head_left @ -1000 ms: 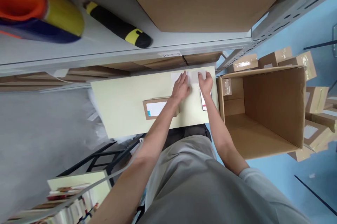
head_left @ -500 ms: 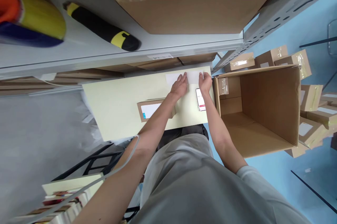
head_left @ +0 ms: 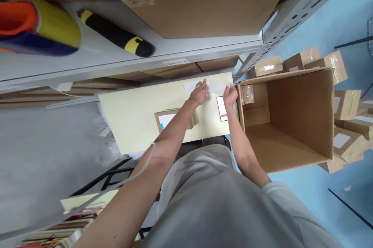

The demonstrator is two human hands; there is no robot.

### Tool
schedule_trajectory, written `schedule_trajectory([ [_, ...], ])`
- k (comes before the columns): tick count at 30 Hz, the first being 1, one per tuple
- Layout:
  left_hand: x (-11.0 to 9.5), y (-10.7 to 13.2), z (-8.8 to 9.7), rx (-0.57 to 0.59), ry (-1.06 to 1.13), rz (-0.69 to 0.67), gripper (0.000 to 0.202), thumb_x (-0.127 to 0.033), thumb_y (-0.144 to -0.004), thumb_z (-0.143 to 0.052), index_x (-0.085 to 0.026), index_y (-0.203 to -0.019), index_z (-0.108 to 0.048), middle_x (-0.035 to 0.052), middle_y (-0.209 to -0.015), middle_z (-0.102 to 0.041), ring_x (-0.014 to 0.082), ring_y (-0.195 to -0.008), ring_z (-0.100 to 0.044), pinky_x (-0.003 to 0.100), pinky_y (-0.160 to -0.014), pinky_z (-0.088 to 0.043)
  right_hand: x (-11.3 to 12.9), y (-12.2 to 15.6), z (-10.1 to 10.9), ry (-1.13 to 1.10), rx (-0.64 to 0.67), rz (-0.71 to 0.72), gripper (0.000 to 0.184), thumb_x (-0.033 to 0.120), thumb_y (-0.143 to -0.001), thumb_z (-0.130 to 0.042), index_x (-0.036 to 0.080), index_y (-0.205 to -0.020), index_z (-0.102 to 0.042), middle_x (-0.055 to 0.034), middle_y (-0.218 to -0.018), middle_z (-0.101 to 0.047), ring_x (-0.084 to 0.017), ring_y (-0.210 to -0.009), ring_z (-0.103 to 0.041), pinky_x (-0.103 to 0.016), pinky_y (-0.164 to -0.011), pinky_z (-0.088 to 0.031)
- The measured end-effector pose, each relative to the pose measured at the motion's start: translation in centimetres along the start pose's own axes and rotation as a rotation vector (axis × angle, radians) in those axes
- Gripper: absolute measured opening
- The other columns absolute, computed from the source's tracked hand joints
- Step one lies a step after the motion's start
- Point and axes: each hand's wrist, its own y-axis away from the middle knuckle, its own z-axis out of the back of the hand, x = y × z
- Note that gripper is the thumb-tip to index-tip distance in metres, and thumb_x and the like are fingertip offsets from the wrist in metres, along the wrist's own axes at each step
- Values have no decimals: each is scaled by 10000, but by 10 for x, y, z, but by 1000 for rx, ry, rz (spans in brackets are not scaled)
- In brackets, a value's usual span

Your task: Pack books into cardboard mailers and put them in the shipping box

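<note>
- Our left hand (head_left: 199,94) lies flat on a white paper sheet (head_left: 217,87) at the far edge of the pale yellow table (head_left: 131,118), fingers (head_left: 203,85) stretched out and pressing down rather than gripping.
- Our right hand (head_left: 230,96) rests on the right end of the same sheet, fingers curled at its edge; we cannot tell whether they pinch it.
- Just below the right hand, a phone (head_left: 222,109) lies face up on the table.
- Under our left forearm sits a small cardboard parcel (head_left: 169,119) with a white label.
- Right of the table stands a large open carton (head_left: 291,116), with small taped boxes (head_left: 344,104) beyond it on the blue floor.
- Overhead, a metal shelf (head_left: 116,56) carries a black and yellow utility knife (head_left: 116,34) and a tape roll (head_left: 35,19).
</note>
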Motion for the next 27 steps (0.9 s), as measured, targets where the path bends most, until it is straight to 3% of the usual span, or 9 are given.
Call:
schedule_trajectory([
  [5, -9, -4, 10, -46, 174, 48, 916, -117, -810, -664, -1, -1699, -474, 186, -1904, -228, 405, -1769, -224, 494, -1456, -237, -2, 22, 18, -153, -120, 40, 294, 361, -1111, -559, 154, -1001, -736, -149, -1022, -823, -287, -991, -765, -436, -1039, -592],
  [8, -20, -3, 22, -141, 353, 122, 797, -210, -879, -683, -73, -1655, -563, 173, -1877, -321, 361, -1728, -359, 457, -1433, -295, 4, 44, 30, -230, -179, 175, 366, 434, -1123, -539, 155, -1037, -760, -136, -1042, -812, -272, -1003, -756, -434, -1036, -602],
  [11, -35, 22, 29, -251, 535, 149, 713, -414, -1023, -636, -112, -1664, -555, 196, -1865, -338, 351, -1624, -528, 470, -1367, -407, 8, 70, 43, -268, -198, 397, 446, 485, -1153, -496, 163, -1127, -803, -142, -1124, -801, -259, -1077, -762, -419, -1057, -607],
  [13, -46, 56, 26, -311, 860, 119, 733, -621, -1060, -608, -126, -1600, -611, 220, -1773, -499, 343, -1552, -608, 472, -1328, -456, 9, 91, 49, -243, -167, 532, 453, 461, -1175, -462, 187, -1215, -820, -145, -1190, -792, -255, -1147, -761, -423, -1083, -604],
  [16, -60, 124, 10, -259, 1367, 35, 815, -862, -964, -636, -149, -1345, -742, 228, -1478, -749, 335, -1351, -752, 463, -1205, -578, 7, 129, 51, -121, 24, 700, 410, 369, -1175, -463, 245, -1307, -830, -147, -1267, -791, -269, -1234, -750, -458, -1122, -589],
  [18, -63, 170, -5, -287, 1513, 43, 714, -828, -858, -807, -173, -1141, -772, 178, -1229, -831, 298, -1172, -809, 420, -1083, -641, 5, 159, 49, -29, 240, 775, 369, 326, -1150, -518, 274, -1320, -841, -155, -1329, -786, -295, -1295, -734, -491, -1158, -569],
  [22, -47, 236, -33, -552, 1626, 222, 584, -669, -684, -997, -192, -884, -727, 10, -796, -765, 156, -739, -753, 291, -791, -662, 4, 210, 45, 21, 633, 821, 303, 318, -1079, -678, 301, -1326, -853, -163, -1454, -749, -340, -1417, -675, -562, -1245, -521],
  [25, -29, 265, -44, -618, 1609, 352, 567, -643, -689, -1004, -183, -881, -733, 1, -742, -754, 170, -700, -774, 323, -783, -699, 9, 222, 49, -88, 698, 738, 266, 407, -1037, -775, 301, -1258, -880, -147, -1619, -659, -336, -1599, -535, -576, -1331, -449],
  [27, -22, 277, -46, -608, 1547, 401, 565, -639, -704, -1006, -169, -893, -757, 25, -739, -770, 220, -740, -817, 369, -812, -725, 14, 218, 55, -204, 789, 588, 375, 554, -1014, -794, 278, -1249, -888, -140, -1626, -666, -322, -1629, -516, -537, -1341, -446],
])
